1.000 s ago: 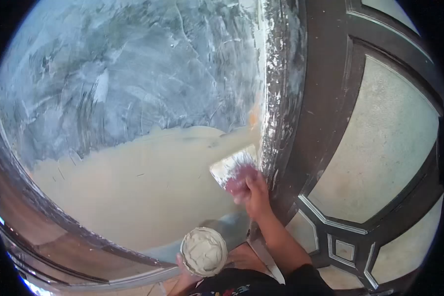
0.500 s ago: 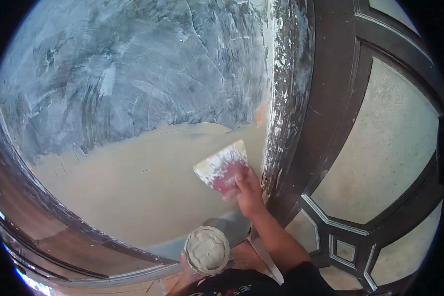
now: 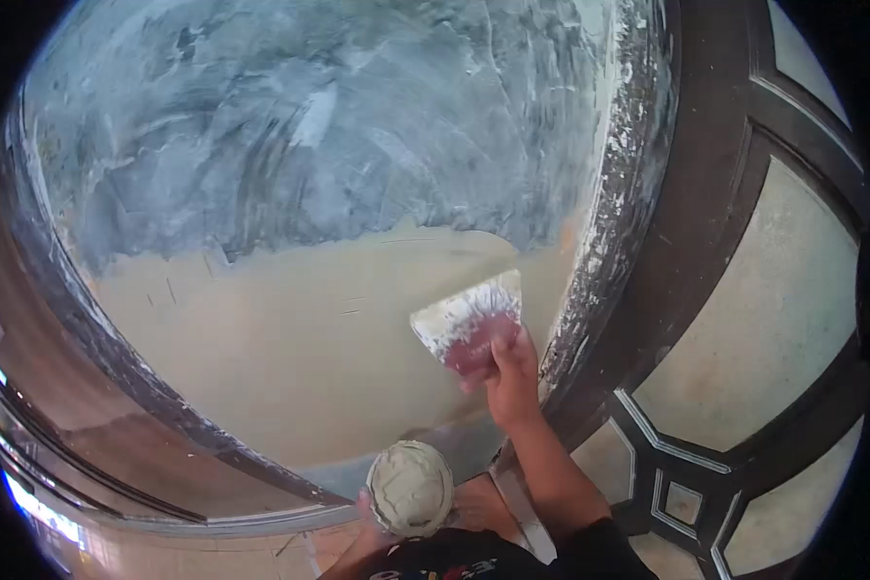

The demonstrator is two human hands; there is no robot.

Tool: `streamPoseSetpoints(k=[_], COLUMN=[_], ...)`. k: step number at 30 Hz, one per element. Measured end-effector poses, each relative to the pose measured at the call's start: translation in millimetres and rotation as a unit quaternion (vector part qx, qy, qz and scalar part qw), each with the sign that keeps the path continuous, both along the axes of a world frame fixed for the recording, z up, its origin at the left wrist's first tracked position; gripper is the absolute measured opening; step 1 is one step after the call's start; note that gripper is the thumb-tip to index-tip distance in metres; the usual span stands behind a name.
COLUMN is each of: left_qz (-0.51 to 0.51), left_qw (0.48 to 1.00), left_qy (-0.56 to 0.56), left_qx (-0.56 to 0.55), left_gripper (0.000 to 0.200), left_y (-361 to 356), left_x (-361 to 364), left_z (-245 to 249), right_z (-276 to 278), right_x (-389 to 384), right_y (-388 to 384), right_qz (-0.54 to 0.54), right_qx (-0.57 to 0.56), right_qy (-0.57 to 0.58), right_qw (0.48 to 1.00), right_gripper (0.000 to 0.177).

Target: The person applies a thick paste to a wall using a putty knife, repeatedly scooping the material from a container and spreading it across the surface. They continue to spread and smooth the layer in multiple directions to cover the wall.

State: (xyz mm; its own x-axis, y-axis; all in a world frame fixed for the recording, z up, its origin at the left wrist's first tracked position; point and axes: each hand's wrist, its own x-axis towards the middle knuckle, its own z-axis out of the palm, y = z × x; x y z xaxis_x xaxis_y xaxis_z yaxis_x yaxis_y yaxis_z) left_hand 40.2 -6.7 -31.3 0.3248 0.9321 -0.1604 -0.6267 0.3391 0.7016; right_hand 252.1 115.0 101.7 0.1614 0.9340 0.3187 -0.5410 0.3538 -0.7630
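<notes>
My right hand point(image 3: 512, 382) is closed around a putty knife point(image 3: 472, 333) with a reddish, white-smeared body and a wide pale blade edge. The blade is at the wall, over the beige coated area point(image 3: 271, 358); whether it touches cannot be told. Low in the view, my left hand point(image 3: 367, 522) holds a round container of pale putty point(image 3: 411, 488) from its left side. Lumpy putty fills the container to its rim. Most of the left fingers are hidden behind it.
Above the beige coat the wall is streaked blue-grey point(image 3: 338, 145). A dark frame with flaking white paint point(image 3: 614, 203) borders it at right, beside a dark panelled door point(image 3: 715, 232). Brown framing point(image 3: 87, 358) runs along the left. Tiled floor point(image 3: 213, 559) shows below.
The view has swung left, so the wall and door appear farther right. Against the wall, the putty knife sits slightly lower and more to the left. Both hands keep their hold.
</notes>
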Motion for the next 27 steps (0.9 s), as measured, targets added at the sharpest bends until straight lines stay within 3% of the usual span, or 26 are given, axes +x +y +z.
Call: streamPoseSetpoints(k=[3, 7, 12, 13, 17, 19, 21, 23, 27], left_qz=[-0.024, -0.047, -0.051, -0.038, -0.047, -0.033, -0.041, -0.054, -0.058], left_qw=[0.999, 0.998, 0.999, 0.999, 0.999, 0.999, 0.997, 0.996, 0.994], left_qy=[0.011, -0.013, 0.007, -0.002, 0.006, 0.035, 0.051, 0.068, 0.081], left_qx=[0.018, 0.030, 0.001, -0.011, -0.012, 0.017, 0.030, 0.037, 0.042], left_gripper=[0.105, 0.104, 0.103, 0.104, 0.104, 0.102, 0.102, 0.101, 0.101], left_y=[0, -1, -8, -7, -12, -13, -10, -15, -22], left_x=[-8, -26, -62, -69, -89, -99, -106, -113, -123], left_z=[4, -1, -10, -15, -16, -18, -14, -14, -14], right_z=[45, 59, -1, -21, -139, -171, -148, -99, -17], right_x=[-32, -84, -95, -89, -67, -49, -50, -37, -30], right_y=[-6, -15, -2, -5, -26, -46, -48, -33, -12], right_qz=[0.046, 0.068, 0.016, 0.013, -0.029, -0.013, 0.003, -0.067, -0.047], right_qx=[0.047, 0.052, -0.002, 0.000, -0.185, -0.162, -0.135, -0.114, -0.033], right_qy=[-0.012, 0.020, -0.027, -0.026, -0.044, -0.011, 0.021, -0.054, -0.066], right_qw=[0.998, 0.996, 0.999, 1.000, 0.981, 0.987, 0.991, 0.990, 0.996], right_gripper=[0.028, 0.028, 0.029, 0.029, 0.032, 0.032, 0.032, 0.033, 0.033])
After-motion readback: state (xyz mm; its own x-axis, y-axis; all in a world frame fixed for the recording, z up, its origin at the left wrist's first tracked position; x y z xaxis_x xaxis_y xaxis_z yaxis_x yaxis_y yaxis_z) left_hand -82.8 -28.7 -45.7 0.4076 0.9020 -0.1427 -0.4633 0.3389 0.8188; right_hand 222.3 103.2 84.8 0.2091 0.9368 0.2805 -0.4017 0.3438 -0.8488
